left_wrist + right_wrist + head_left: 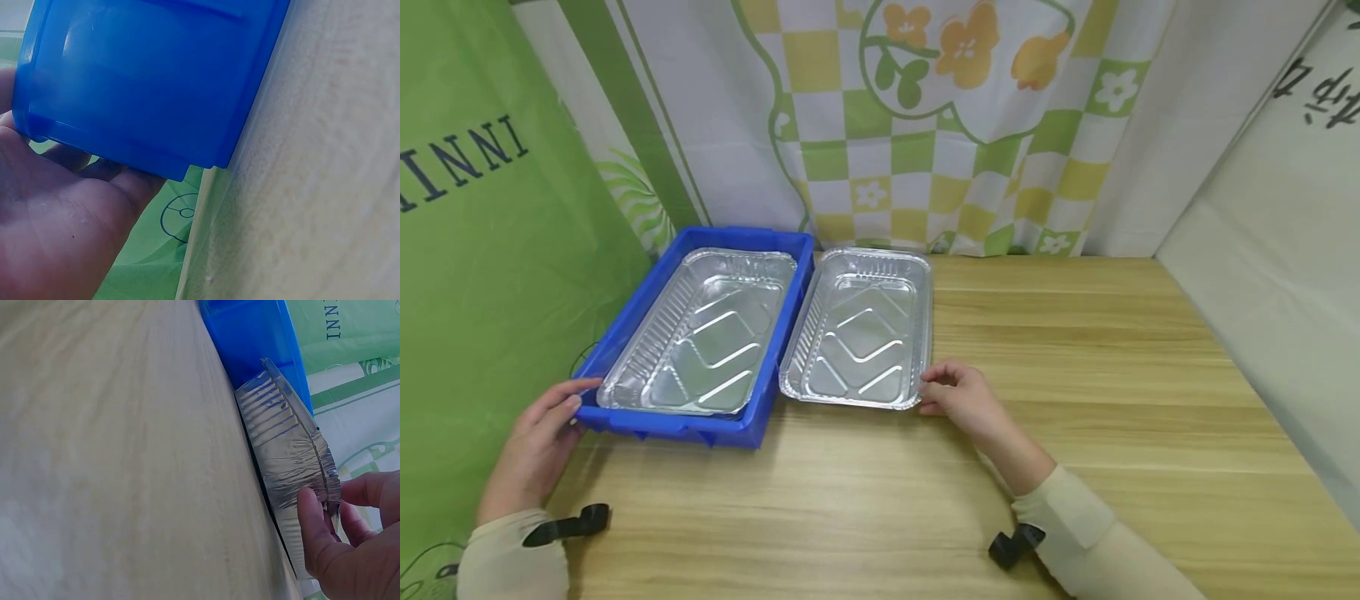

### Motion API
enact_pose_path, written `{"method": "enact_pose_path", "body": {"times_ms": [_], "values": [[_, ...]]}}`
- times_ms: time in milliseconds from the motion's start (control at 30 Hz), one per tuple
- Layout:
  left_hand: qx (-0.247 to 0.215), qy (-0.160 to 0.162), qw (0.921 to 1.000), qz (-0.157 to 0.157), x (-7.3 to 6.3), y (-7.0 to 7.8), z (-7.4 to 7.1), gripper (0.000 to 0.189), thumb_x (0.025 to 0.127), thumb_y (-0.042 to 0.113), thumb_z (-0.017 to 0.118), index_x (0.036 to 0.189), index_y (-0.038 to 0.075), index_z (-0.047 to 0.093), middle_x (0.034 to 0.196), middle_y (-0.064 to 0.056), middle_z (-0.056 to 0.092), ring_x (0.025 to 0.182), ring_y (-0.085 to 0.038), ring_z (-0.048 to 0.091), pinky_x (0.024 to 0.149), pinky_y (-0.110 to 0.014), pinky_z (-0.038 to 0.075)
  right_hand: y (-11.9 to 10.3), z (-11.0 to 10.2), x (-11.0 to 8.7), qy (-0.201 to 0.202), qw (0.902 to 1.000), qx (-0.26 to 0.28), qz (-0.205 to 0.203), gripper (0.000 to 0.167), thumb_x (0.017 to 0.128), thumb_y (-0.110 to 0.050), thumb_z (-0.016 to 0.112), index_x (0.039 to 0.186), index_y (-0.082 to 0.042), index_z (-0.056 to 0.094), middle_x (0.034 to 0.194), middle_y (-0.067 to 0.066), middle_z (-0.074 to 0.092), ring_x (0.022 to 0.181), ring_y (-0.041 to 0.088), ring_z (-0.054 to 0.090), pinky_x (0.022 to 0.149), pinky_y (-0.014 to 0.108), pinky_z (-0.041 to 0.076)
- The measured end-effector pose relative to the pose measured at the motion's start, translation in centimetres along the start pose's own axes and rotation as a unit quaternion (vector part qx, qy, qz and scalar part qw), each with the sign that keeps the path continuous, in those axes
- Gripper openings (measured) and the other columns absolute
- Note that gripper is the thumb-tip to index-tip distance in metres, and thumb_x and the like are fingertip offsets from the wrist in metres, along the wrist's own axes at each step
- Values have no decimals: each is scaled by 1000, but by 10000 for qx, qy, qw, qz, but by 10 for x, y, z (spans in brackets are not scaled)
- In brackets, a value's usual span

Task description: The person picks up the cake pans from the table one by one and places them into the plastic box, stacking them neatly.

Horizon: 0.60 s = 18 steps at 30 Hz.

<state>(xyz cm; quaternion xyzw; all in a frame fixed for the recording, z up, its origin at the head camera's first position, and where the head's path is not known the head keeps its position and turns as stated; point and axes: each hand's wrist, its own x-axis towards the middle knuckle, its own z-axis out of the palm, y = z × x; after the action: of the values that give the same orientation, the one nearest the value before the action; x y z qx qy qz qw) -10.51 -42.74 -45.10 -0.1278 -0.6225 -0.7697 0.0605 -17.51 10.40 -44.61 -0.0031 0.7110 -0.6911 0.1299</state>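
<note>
A blue plastic bin (pixel 700 429) stands at the table's left edge with a foil tray (pixel 707 333) nested inside it. A second foil tray (pixel 861 329) lies on the wooden table right beside the bin. My left hand (pixel 576 400) grips the bin's near left corner, thumb on the rim. In the left wrist view my left hand's (pixel 56 219) palm lies against the bin (pixel 150 81), the fingers passing behind it. My right hand (pixel 928 392) pinches the second tray's near right corner. The right wrist view shows my right hand's (pixel 331 550) thumb on that tray's ribbed wall (pixel 287 450).
The wooden table (pixel 1075 375) stretches bare to the right of the trays. A green cloth (pixel 475 250) hangs close on the left, a checked flowered curtain (pixel 925 125) behind, and a white panel (pixel 1285 275) along the right.
</note>
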Motion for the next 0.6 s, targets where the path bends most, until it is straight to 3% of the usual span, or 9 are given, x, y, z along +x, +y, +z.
{"method": "enact_pose_path", "body": {"times_ms": [333,600], "values": [[1,35,10000,3,0,0,0,34,104,-4,33,132,-15,49,134,-4,52,122,-11,54,98,-19,46,1,2,0,222,9990,380,-18,23,87,9,57,109,18,53,96,14,57,82,23,64,76,35,61],[-279,-35,9996,81,1,-2,-1,34,104,-6,31,130,-14,51,132,-7,55,118,-14,57,96,-21,49,-3,1,1,281,9976,631,56,26,89,8,56,112,19,51,101,20,56,82,21,66,80,34,60]]}}
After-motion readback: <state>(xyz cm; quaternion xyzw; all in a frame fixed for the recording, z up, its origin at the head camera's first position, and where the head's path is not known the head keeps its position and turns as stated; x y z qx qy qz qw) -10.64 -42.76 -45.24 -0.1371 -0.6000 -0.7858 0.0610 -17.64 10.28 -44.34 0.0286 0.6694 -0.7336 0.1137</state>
